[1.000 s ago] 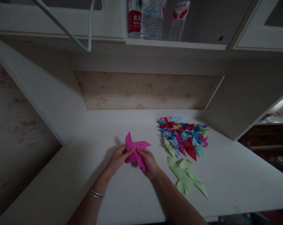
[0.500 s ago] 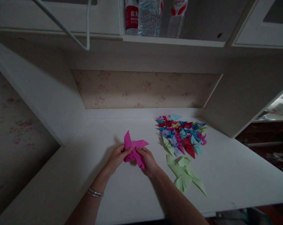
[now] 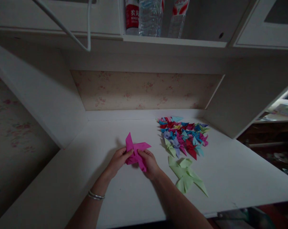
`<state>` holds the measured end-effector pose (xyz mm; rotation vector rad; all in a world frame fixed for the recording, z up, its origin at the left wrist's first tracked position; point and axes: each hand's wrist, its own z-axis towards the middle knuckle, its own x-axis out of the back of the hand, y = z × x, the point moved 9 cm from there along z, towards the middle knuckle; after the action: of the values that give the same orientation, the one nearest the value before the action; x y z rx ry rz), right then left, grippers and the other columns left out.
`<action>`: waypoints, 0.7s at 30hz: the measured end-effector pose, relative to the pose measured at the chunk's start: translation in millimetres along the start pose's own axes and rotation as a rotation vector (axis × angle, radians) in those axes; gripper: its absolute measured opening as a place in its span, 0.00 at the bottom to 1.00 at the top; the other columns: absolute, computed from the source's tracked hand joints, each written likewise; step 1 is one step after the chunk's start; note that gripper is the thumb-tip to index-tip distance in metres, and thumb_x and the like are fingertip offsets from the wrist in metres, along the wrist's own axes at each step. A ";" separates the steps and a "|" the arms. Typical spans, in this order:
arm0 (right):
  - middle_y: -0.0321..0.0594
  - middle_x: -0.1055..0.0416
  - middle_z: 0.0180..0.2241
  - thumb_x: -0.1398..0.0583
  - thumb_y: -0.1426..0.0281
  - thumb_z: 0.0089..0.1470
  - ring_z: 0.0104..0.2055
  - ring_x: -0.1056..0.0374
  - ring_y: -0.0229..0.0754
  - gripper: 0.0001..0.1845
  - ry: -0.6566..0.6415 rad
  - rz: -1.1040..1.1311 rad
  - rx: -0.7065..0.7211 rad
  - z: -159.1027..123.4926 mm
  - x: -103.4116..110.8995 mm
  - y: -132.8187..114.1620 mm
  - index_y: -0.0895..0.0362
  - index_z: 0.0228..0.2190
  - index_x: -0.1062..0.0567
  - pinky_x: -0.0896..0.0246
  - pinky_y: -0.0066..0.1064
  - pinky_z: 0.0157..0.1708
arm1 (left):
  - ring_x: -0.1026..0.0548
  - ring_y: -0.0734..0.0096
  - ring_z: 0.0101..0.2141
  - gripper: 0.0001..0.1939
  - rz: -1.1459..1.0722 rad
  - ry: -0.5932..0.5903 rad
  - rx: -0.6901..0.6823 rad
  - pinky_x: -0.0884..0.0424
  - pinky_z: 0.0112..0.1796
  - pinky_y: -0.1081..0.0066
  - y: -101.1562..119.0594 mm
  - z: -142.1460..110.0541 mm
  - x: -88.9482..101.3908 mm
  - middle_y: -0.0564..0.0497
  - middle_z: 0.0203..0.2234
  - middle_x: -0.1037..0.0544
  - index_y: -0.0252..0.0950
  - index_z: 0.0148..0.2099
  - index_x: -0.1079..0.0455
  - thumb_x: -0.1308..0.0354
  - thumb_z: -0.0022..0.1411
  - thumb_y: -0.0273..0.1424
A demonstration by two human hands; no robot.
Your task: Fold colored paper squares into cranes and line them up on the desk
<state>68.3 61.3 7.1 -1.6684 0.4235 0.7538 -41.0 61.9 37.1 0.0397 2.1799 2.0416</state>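
A folded magenta origami paper (image 3: pixel 136 152) with several pointed flaps is held between my two hands, just over the white tabletop. My left hand (image 3: pixel 119 159) pinches its left side, thumb on top. From the right, my right hand (image 3: pixel 150 162) grips it with the thumb pressed near its middle; the fingers underneath are partly hidden. One flap points up on the left, another stretches to the right, and a third hangs toward me. A larger pale green origami piece (image 3: pixel 185 175) lies on the table to the right of my right hand.
Many small coloured origami pieces (image 3: pixel 183 135) lie in rows at the back right of the white table (image 3: pixel 106 133). Overhead, a cabinet shelf (image 3: pixel 172 39) holds several plastic bottles (image 3: pixel 150 19). A white cable (image 3: pixel 70 33) hangs at the upper left. Side panels flank the table.
Both hands keep the same grip on the magenta origami paper, which looks unchanged. The view has shifted slightly, so the background sits a little further left.
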 end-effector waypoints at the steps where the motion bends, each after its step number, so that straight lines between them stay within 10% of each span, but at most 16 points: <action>1: 0.45 0.23 0.29 0.32 0.66 0.45 0.23 0.31 0.36 0.14 0.019 0.010 0.009 -1.0 0.8 -1.0 0.63 0.32 0.25 0.39 0.25 0.22 | 0.31 0.74 0.24 0.19 0.002 0.004 -0.009 0.36 0.27 0.75 2.7 -0.8 -0.5 0.52 0.24 0.25 0.31 0.34 0.26 0.37 0.51 0.44; 7: 0.39 0.25 0.27 0.31 0.64 0.42 0.24 0.33 0.35 0.16 0.108 -0.014 0.049 -29.4 12.4 -15.5 0.61 0.30 0.25 0.39 0.25 0.24 | 0.31 0.75 0.25 0.15 -0.010 -0.053 -0.021 0.37 0.28 0.76 5.9 -7.4 -12.6 0.53 0.24 0.25 0.32 0.33 0.26 0.36 0.51 0.41; 13: 0.34 0.31 0.25 0.39 0.57 0.54 0.26 0.37 0.34 0.17 0.051 -0.501 0.034 -107.0 46.6 -28.7 0.58 0.38 0.26 0.43 0.25 0.28 | 0.30 0.74 0.28 0.14 -0.075 -0.091 -0.037 0.37 0.30 0.76 5.0 -8.8 -36.3 0.50 0.28 0.24 0.31 0.36 0.26 0.38 0.56 0.39; 21: 0.36 0.30 0.29 0.45 0.65 0.59 0.30 0.36 0.36 0.10 -0.221 -1.245 0.217 -148.4 9.6 -33.5 0.56 0.35 0.26 0.45 0.26 0.31 | 0.31 0.75 0.27 0.15 -0.036 -0.335 -0.059 0.38 0.29 0.76 44.5 2.0 -162.1 0.50 0.28 0.25 0.31 0.36 0.27 0.38 0.54 0.39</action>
<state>133.9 -72.7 38.9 -1.2818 -0.6517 -0.0608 115.5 46.8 96.5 0.3094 1.9023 1.9165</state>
